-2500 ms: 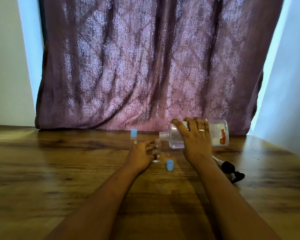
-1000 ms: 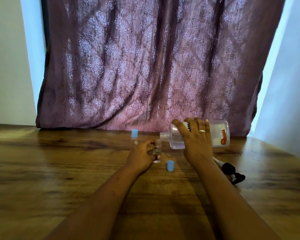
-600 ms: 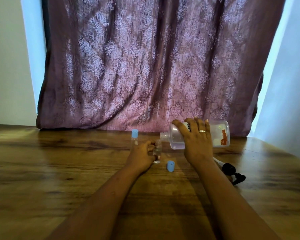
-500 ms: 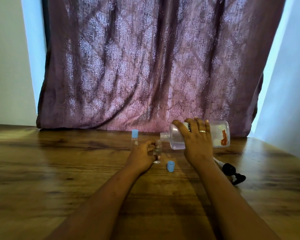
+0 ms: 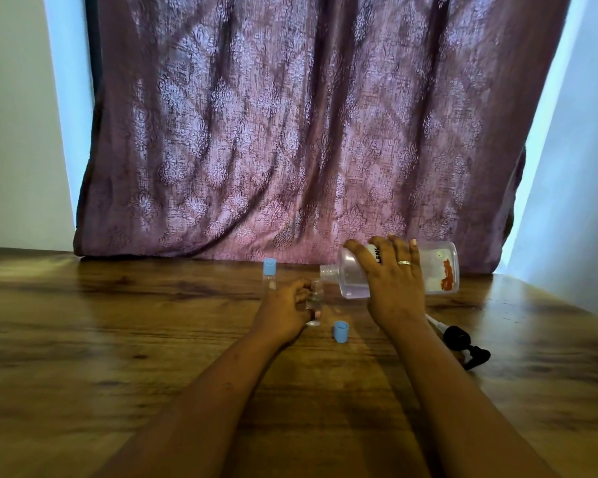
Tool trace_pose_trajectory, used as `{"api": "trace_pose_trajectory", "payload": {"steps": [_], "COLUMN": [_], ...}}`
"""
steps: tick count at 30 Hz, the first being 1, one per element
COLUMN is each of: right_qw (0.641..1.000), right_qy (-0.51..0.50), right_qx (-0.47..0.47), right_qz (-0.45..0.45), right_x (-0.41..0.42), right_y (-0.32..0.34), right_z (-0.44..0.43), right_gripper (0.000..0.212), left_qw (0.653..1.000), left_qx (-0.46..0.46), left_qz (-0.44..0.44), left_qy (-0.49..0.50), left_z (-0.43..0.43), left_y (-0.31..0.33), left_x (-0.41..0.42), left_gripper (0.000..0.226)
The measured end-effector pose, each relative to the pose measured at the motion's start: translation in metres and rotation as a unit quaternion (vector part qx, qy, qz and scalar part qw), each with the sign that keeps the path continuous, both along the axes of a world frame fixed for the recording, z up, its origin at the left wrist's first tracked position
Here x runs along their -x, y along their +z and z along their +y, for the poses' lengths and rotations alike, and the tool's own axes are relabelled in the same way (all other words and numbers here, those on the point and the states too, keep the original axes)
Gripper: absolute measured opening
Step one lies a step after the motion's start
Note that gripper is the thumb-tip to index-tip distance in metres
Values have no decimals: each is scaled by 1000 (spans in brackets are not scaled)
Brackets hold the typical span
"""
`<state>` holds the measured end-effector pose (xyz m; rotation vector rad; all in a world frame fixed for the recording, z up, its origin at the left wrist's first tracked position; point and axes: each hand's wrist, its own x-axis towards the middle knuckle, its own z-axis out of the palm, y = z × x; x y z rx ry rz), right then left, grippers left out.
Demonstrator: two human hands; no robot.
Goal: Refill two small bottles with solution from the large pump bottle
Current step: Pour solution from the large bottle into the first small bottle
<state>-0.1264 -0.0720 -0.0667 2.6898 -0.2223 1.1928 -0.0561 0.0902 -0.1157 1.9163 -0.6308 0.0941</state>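
Note:
My right hand point(image 5: 392, 288) grips the large clear bottle point(image 5: 439, 270), tipped on its side with its open neck pointing left, just above a small uncapped bottle point(image 5: 315, 298). My left hand point(image 5: 285, 310) holds that small bottle upright on the wooden table point(image 5: 118, 357). Clear liquid lies in the lower part of the large bottle. A second small bottle with a blue cap point(image 5: 270, 270) stands just behind my left hand. A loose blue cap point(image 5: 340, 331) rests on the table between my hands. The black pump head point(image 5: 461, 343) lies on the table right of my right wrist.
A purple patterned curtain point(image 5: 290, 132) hangs along the table's far edge. Pale walls stand at left and right. The table's right edge runs diagonally near the pump head.
Both hands and the bottles have held nearly the same position across the frames. The large bottle stays tipped over the small one.

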Motion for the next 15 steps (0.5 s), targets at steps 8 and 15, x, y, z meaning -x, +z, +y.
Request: {"api": "trace_pose_trajectory", "payload": {"steps": [8,15], "right_qw": [1000,1000], "right_qy": [1,7], "right_qx": [3,-6], "right_qz": [1,-5], "right_x": [0,0], "right_y": [0,0], "right_z": [0,0], "right_gripper": [91,90], "left_qw": [1000,1000], "left_qx": [-11,14], "left_qz": [0,11], "left_qy": [-2,-14], "left_z": [1,0], "left_y": [1,0], "left_x": [1,0], "left_gripper": [46,45]}}
